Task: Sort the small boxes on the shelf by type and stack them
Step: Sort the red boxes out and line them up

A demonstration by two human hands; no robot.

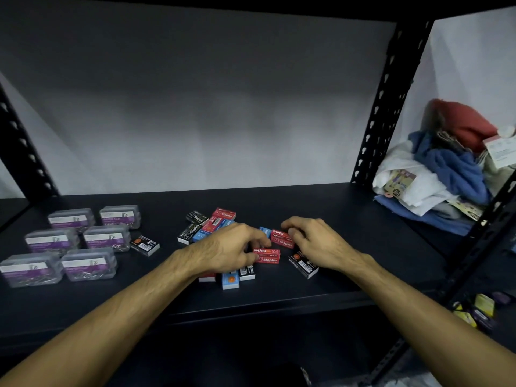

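A loose heap of small staple boxes in red, blue and black lies mid-shelf. My left hand (233, 248) reaches into the heap with curled fingers, fingertips at a red staples box (268, 256); whether it grips this box I cannot tell. My right hand (312, 241) pinches another red staples box (282, 238) at its far end. A black box (303, 265) lies partly under my right wrist. A blue box (230, 280) and a black one (246, 272) poke out below my left hand. More boxes (208, 224) lie piled behind it.
Several clear paper clip boxes (81, 241) stand in rows at the shelf's left, with one black staple box (145, 245) beside them. A black perforated shelf post (388, 107) rises at the right. Folded cloths (446, 169) fill the neighbouring bay. Small yellow and purple items (477, 314) lie lower right.
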